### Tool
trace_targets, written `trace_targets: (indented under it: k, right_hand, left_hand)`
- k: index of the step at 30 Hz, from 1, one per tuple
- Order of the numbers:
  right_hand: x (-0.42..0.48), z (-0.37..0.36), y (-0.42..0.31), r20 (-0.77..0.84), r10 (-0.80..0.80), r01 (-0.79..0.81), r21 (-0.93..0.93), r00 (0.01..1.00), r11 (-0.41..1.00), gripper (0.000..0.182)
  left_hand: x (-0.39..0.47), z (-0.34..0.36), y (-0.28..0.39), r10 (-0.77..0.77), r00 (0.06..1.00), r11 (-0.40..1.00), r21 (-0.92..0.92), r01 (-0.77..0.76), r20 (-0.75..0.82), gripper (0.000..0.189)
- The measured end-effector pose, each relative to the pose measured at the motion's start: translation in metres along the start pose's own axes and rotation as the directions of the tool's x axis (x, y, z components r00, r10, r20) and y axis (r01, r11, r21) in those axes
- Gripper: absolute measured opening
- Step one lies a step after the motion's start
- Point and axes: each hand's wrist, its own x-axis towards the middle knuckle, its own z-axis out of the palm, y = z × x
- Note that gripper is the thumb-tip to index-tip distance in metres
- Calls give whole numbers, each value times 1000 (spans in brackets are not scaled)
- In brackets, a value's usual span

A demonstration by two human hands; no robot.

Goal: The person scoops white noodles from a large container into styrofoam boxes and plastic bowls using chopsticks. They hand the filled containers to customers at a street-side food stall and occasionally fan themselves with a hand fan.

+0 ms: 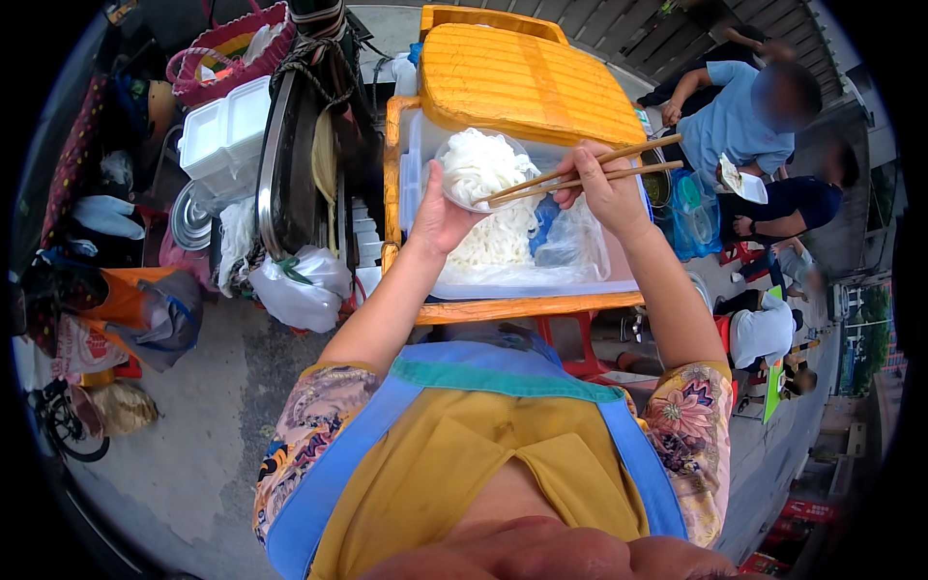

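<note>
My left hand (444, 217) holds a clear plastic bowl (444, 190) heaped with white noodles (484, 161). A pair of wooden chopsticks (616, 163) is gripped in my right hand (598, 177). Their tips touch the noodles at the bowl's lower edge. Below the bowl, more white noodles (496, 243) lie in a translucent plastic bin (536, 291). A clear plastic bag (576, 243) and something blue (544, 217) are beside those noodles. The bin sits inside a yellow tape-wrapped box (471, 312), and its ridged yellow lid (522, 76) rests across the far side.
To the left are stacked white foam containers (225, 138), a dark metal-rimmed pan (290, 167) and a knotted white bag (308, 286). A pot (656, 181) and a blue bag (692, 217) stand right of the box. A person in light blue (739, 109) is beyond them, with others nearby.
</note>
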Motion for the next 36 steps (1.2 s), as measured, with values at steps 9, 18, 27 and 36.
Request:
trace_targets:
  k: [9,18,27,36]
  right_hand:
    - [13,8,-21,7,11,-10,-161,1000,987,34]
    - [-12,-3,-43,69,-484,347,-784,872,514,14]
    - [-44,23,-5,325,-639,636,-693,697,340,13]
    - [-70,13,-13,169,-712,615,-658,682,434,13]
  left_hand:
    - [0,-3,2,7,1000,997,-72,-6,25,83]
    - [0,-4,4,74,997,993,-89,-72,14,85]
    - [-2,4,4,107,993,993,-64,-104,46,92]
    - [0,2,6,173,984,985,-23,-172,31,94]
